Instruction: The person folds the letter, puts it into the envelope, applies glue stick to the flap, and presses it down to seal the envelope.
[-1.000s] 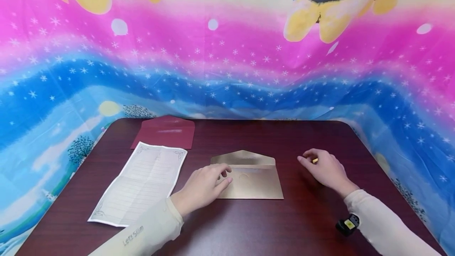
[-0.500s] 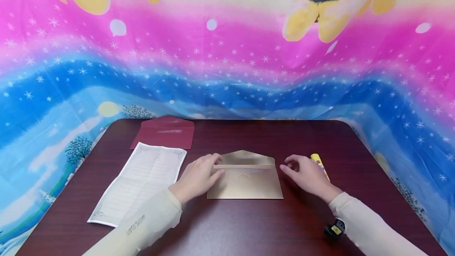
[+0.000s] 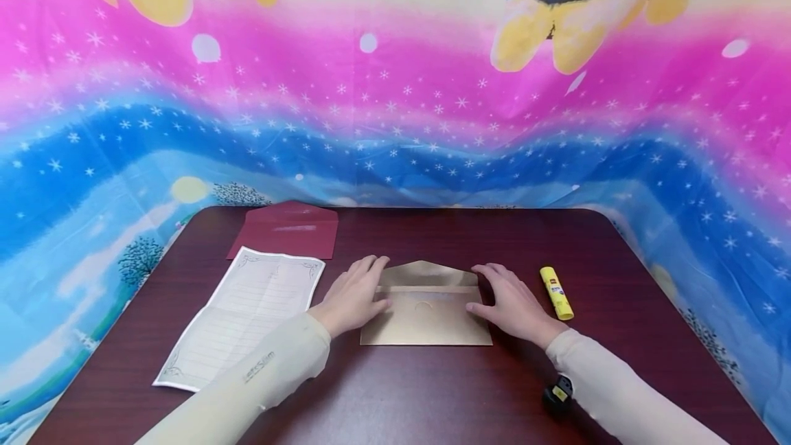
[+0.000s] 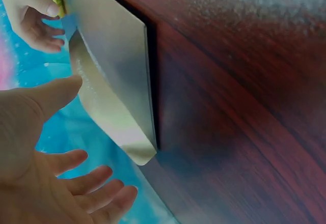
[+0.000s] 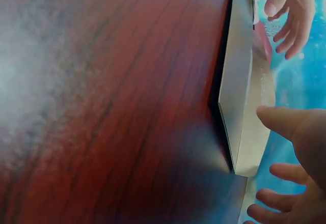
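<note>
A gold envelope (image 3: 426,325) lies in the middle of the table with its pointed flap (image 3: 423,272) raised at the far side. My left hand (image 3: 353,294) is at its left end, fingers spread and relaxed, thumb over the left edge in the head view. At the right end my right hand (image 3: 511,301) mirrors it, fingers loosely extended and thumb near the edge. Both wrist views show the envelope (image 4: 114,46) apart from the nearest fingers, and neither hand grips anything. A yellow glue stick (image 3: 557,292) lies on the table to the right of my right hand.
A lined sheet of letter paper (image 3: 247,318) with fold creases lies at the left, partly under my left sleeve in view. Behind it is a dark red envelope (image 3: 287,232) with its flap open. A printed cloth backdrop (image 3: 395,108) rises behind the dark wooden table (image 3: 420,397).
My right hand has let go of the glue stick, leaving it on the table, and moved left to the gold envelope's right end. My left hand has shifted slightly away toward the far side.
</note>
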{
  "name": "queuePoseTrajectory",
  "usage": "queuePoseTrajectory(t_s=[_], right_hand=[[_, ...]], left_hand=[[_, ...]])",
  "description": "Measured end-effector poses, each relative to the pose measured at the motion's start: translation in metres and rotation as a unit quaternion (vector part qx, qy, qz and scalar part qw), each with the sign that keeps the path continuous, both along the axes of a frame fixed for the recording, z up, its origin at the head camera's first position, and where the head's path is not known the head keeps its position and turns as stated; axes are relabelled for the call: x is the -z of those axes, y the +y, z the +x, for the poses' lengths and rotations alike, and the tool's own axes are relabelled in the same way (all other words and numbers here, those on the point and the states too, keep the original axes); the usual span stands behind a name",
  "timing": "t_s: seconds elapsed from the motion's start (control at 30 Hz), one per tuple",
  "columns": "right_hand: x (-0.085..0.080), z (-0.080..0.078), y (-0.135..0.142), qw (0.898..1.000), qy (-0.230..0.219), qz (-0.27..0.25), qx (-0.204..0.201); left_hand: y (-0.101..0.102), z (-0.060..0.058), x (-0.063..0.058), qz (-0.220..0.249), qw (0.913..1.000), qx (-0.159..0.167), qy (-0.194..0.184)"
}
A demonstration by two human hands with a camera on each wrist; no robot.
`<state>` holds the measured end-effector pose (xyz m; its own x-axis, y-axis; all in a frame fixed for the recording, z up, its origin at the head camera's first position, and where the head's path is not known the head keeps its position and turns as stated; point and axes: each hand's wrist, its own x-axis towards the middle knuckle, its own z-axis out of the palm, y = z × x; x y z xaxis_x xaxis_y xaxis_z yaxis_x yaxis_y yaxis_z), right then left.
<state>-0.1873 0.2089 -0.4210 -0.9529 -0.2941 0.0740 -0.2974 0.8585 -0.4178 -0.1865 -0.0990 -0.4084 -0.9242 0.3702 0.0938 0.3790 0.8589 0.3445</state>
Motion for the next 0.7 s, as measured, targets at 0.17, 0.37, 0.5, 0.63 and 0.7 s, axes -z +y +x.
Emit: queuePoseTrajectory(t_s=[0.17,0.37,0.5,0.63,0.7], right_hand=[[0.003,-0.004,-0.004,0.999,-0.008,0.013,-0.034],[0.006,-0.007,-0.005,0.997,-0.012,0.014,-0.07],[0.006,-0.008,-0.006,0.996,-0.009,0.008,-0.086],[0.007,-0.006,-0.009,0.996,-0.007,0.01,-0.092],[0.008,-0.005,-0.01,0.996,-0.006,0.013,-0.094]], left_hand=[[0.003,-0.005,0.006,-0.004,0.9996,0.022,-0.018],[0.006,-0.005,0.009,-0.006,0.9979,0.052,-0.038],[0.006,-0.005,0.011,0.0,0.9982,0.05,-0.034],[0.007,-0.005,0.015,-0.008,0.9985,0.052,-0.015],[0.007,-0.004,0.017,-0.018,0.9984,0.054,-0.002]])
